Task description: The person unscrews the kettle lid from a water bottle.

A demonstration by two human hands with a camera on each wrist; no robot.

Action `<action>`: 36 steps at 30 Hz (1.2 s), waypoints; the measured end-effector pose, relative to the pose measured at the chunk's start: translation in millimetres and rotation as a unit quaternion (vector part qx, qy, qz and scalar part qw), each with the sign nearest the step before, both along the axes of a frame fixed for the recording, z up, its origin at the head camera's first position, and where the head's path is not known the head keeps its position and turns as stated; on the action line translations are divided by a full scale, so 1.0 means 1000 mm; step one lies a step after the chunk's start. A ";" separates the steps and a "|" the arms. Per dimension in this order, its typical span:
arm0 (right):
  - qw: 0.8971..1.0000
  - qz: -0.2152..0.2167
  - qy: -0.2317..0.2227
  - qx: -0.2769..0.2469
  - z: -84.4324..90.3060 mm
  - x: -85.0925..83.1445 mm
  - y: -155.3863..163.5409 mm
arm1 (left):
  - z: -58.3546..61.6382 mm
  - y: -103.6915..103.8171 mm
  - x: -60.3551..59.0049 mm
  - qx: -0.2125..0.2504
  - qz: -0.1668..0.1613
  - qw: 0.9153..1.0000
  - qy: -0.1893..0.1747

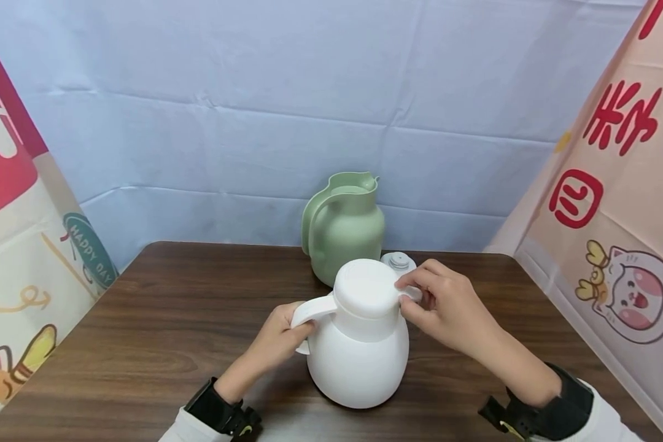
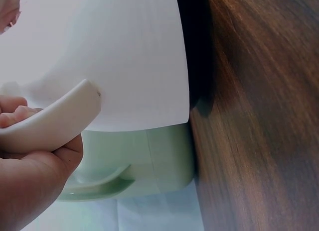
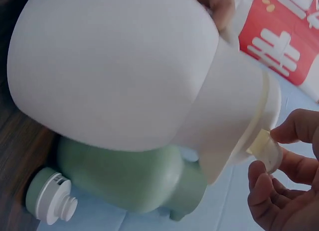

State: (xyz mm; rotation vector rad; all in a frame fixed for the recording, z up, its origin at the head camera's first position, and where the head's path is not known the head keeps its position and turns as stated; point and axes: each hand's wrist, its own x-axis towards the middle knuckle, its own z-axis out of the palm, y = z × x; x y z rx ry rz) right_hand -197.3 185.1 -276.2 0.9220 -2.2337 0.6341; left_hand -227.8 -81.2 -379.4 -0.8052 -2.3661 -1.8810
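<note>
A white thermos jug stands upright on the table with its round white lid on top. My left hand grips the jug's handle, the fingers curled round it. On the spout side, my right hand pinches a small pale tab at the lid's edge between thumb and fingers. Right behind stands a green jug with an open top. Next to it sits a green and white stopper, partly hidden by the white jug in the head view.
Everything stands on a dark wooden table. A pale blue cloth hangs behind its far edge. Printed cloths flank the left and right sides.
</note>
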 end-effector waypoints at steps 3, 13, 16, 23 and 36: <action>1.000 -0.020 -0.016 0.001 0.001 -0.006 0.005 | 0.000 0.000 0.000 0.000 0.005 1.000 -0.001; 0.996 -0.035 -0.076 0.000 0.001 -0.033 0.010 | -0.001 0.000 -0.001 -0.001 0.011 1.000 -0.004; 0.996 -0.025 -0.090 -0.003 0.001 -0.038 0.010 | -0.001 0.000 0.000 0.001 0.010 1.000 -0.006; 0.994 -0.019 -0.107 -0.003 0.002 -0.042 0.011 | 0.000 -0.001 -0.001 0.003 0.014 1.000 -0.006; 0.939 0.032 -0.271 0.210 0.050 -0.027 -0.001 | 0.001 -0.002 -0.001 0.001 0.001 1.000 0.003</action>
